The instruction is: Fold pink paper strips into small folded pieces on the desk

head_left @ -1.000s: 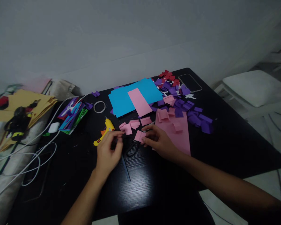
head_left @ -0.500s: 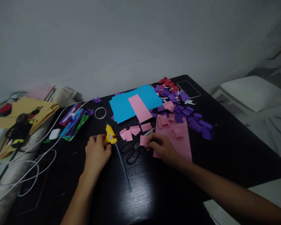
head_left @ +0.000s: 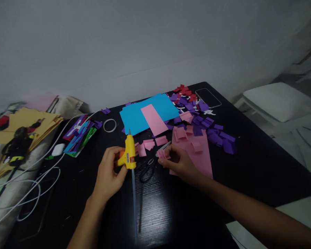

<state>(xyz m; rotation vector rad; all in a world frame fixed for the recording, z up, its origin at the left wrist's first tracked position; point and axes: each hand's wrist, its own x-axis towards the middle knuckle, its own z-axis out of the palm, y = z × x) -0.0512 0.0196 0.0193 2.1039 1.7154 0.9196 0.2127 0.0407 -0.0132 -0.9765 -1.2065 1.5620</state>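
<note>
My left hand [head_left: 111, 173] is closed round the handle of a yellow glue gun [head_left: 130, 152], its nozzle pointing away from me. A long glue stick [head_left: 134, 204] trails from its back end. Between the fingertips of my right hand [head_left: 182, 162] is a small folded pink paper piece [head_left: 163, 154]. Black-handled scissors [head_left: 147, 171] lie on the table between my hands, blades partly hidden by the right hand and the paper. Just beyond are several folded pink pieces [head_left: 148, 144]. A pink sheet [head_left: 204, 159] with more pieces on it lies under and beside my right hand.
Blue sheets [head_left: 134, 119] with a pink strip [head_left: 154, 119] lie at the back. Purple scraps [head_left: 215, 138] and red scraps [head_left: 182, 90] spread to the right, near a phone-shaped outline [head_left: 208, 98]. White cables [head_left: 38, 183], a tape ring [head_left: 110, 125] and paper bundles [head_left: 80, 135] are at left.
My left hand has raised the glue gun and turned its nozzle, moving it right towards the pink piece. In my right fingers the pink piece has tilted and turned.
</note>
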